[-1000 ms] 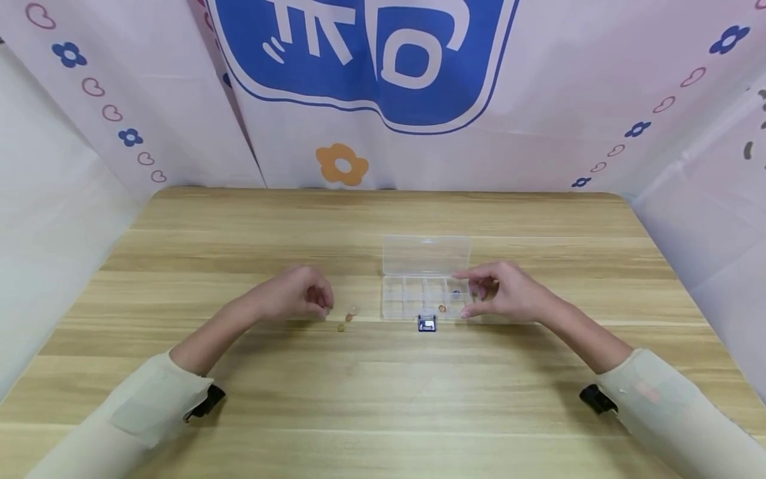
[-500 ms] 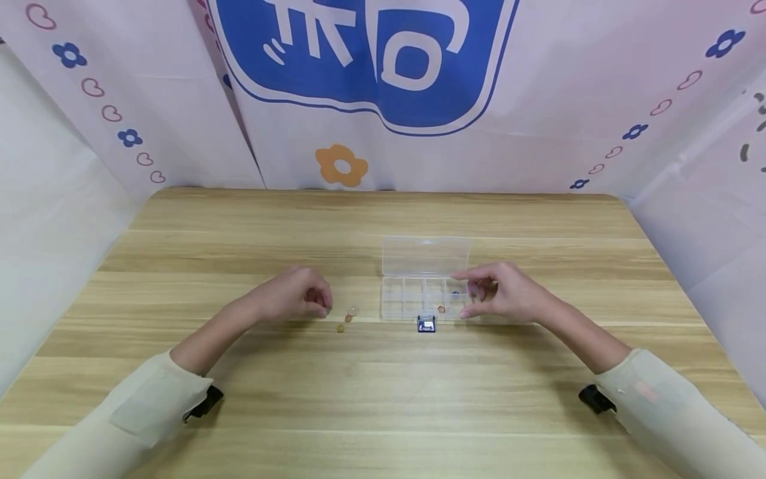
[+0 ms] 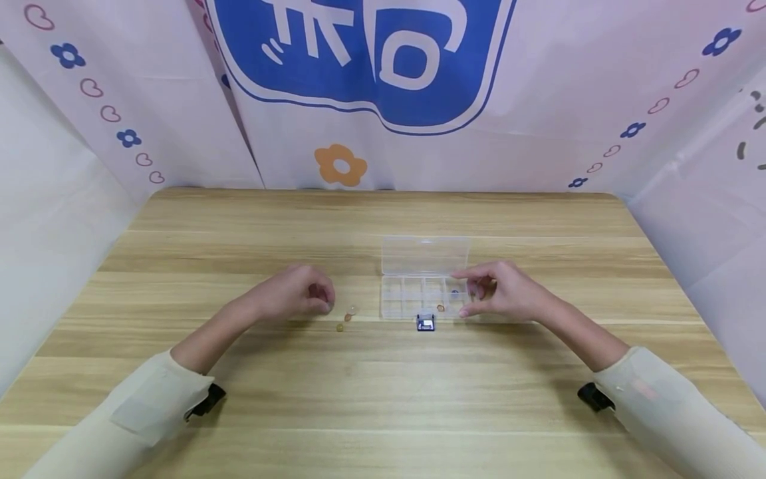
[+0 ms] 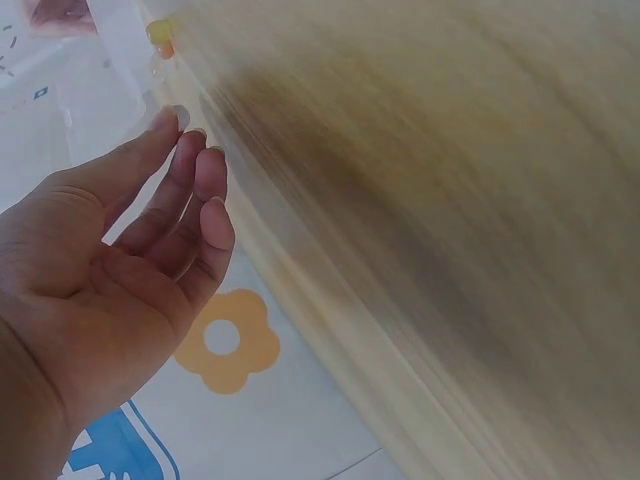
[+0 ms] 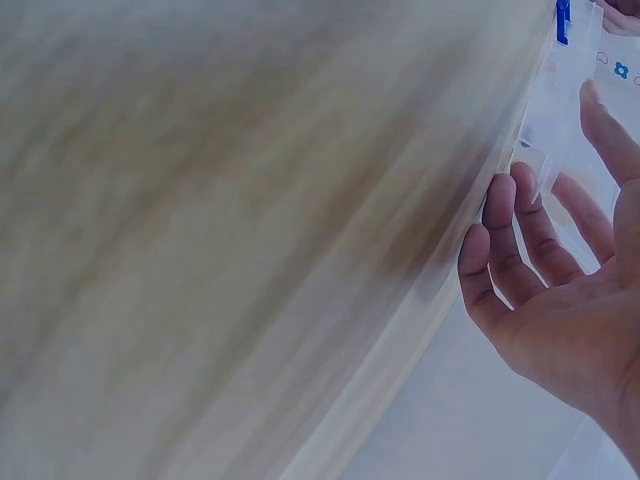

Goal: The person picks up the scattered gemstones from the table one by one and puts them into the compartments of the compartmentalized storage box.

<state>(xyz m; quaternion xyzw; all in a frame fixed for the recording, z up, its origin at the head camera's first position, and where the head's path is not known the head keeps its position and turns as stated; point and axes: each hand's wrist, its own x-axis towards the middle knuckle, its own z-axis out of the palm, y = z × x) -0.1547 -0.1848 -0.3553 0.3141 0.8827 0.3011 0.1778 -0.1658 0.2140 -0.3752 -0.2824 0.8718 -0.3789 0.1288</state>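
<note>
A clear plastic compartment box (image 3: 391, 307) stands with its lid raised at the back. My right hand (image 3: 509, 293) holds its right end, thumb at the front edge and index finger at the back. Inside lie a blue bead (image 3: 455, 293) and an orange-brown bead (image 3: 441, 308). To the left of the box, my left hand (image 3: 293, 293) pinches a small translucent bead (image 4: 182, 117) between thumb and fingertips. Just right of that hand, a clear bead (image 3: 352, 310), an orange bead (image 3: 348, 318) and a yellow bead (image 3: 340, 327) lie loose on the table.
A blue latch (image 3: 425, 323) sticks out from the box's front edge. The wood-grain table (image 3: 383, 392) reaches back to a printed white cloth (image 3: 538, 153). Each sleeve carries a black wrist mount, such as the left mount (image 3: 206, 402).
The left fingertips have shifted very slightly to the right, toward the loose beads. The right hand and the box stay in place.
</note>
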